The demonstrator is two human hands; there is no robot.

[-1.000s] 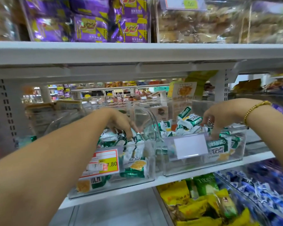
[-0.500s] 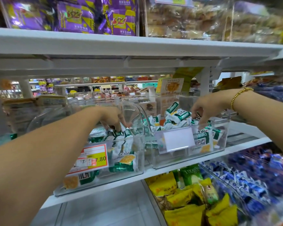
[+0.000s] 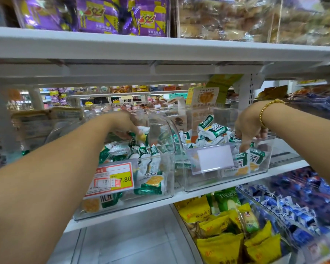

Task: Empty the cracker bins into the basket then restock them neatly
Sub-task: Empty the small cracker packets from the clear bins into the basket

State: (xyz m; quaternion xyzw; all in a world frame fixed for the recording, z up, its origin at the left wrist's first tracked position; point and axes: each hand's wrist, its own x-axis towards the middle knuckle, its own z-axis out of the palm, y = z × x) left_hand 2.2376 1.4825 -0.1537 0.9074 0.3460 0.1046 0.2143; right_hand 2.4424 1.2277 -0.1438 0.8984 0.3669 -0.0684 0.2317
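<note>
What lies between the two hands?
In the head view, between left hand and right hand: the curved clear flap of the left bin, then a heap of green-and-white cracker packets in the right bin.

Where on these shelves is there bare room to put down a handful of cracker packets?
Bare: the lower shelf floor below the left bin, beside the yellow bags; a narrow strip of middle shelf right of the right bin. Crowded: both bins, full of cracker packets, with the left hand and right hand inside.
</note>
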